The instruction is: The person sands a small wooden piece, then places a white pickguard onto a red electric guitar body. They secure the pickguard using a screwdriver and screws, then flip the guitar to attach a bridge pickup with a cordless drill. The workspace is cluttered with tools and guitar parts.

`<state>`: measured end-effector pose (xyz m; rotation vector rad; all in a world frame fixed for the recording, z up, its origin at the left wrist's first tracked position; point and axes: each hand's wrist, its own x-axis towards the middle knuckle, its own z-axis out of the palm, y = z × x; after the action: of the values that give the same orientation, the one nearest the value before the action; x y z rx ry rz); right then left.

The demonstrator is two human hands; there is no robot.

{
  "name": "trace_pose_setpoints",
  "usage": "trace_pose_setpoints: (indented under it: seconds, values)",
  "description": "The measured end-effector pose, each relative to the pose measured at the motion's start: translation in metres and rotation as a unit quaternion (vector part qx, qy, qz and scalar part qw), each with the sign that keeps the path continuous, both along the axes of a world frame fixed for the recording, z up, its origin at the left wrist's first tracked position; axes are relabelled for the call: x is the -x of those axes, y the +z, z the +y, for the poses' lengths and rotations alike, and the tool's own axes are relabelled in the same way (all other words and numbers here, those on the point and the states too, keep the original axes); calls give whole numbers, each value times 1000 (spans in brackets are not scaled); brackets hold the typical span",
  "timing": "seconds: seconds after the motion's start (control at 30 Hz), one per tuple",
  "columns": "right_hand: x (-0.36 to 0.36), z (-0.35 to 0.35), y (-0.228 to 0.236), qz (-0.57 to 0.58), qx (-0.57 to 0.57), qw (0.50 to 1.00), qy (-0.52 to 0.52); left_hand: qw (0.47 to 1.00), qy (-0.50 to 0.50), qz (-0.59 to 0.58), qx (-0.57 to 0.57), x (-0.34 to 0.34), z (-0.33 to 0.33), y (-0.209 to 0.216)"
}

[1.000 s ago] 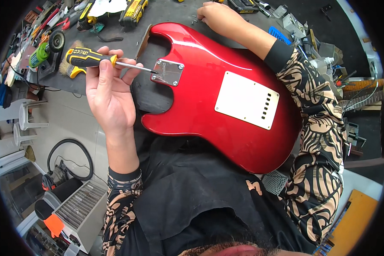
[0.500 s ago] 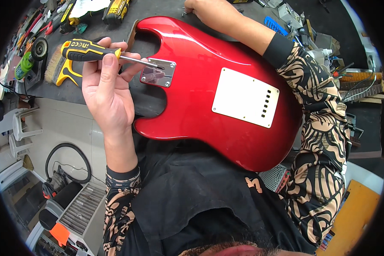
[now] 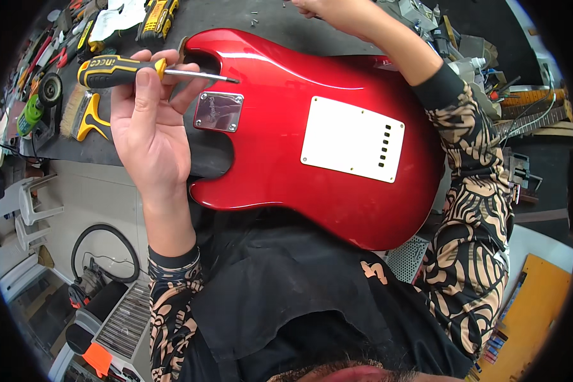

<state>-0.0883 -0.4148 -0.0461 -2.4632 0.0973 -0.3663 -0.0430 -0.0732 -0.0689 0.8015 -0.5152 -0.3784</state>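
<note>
In my left hand is a screwdriver with a yellow and black handle, gripped between thumb and fingers. Its shaft points right, over the upper horn of a red electric guitar body lying face down. Below the tip is a chrome neck plate with screws in its corners. A white back cover with a row of slots sits mid-body. My right hand reaches past the guitar to the top edge of the view, fingers curled and partly cut off; what they hold is hidden. Several small screws lie on the bench left of it.
A wide brush, a green rotary tool and a yellow-black power tool lie on the bench to the left. Clutter and a guitar neck are at the right. A vacuum hose is on the floor.
My right hand has shifted right, away from the small screws, which now show. The left hand keeps the screwdriver, its tip slightly higher over the body. The whole view has shifted slightly.
</note>
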Motion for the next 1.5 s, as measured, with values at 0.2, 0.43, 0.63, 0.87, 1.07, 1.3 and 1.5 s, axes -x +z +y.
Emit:
trace_pose_setpoints:
  seconds: [0.2, 0.43, 0.63, 0.87, 1.07, 1.3, 1.5]
  values:
    - [47, 12, 44, 43, -249, 967, -19, 999, -23, -28, 32, 8, -25, 22]
    - [74, 15, 54, 35, -412, 910, 42, 996, -22, -80, 19, 25, -45, 37]
    - [113, 34, 59, 29, -489, 870, 63, 986, 0, -165, 26, 34, -53, 46]
    - [137, 53, 62, 22, -504, 857, 107, 975, 0, -219, 45, 45, -61, 49]
    - [138, 63, 60, 15, -499, 862, 87, 973, 6, -230, 36, 48, -61, 46]
    - [136, 67, 61, 20, -472, 879, 72, 977, 17, -211, 28, 53, -63, 43]
    - [136, 74, 55, -13, -434, 900, 30, 978, 15, -206, 17, 53, -65, 40]
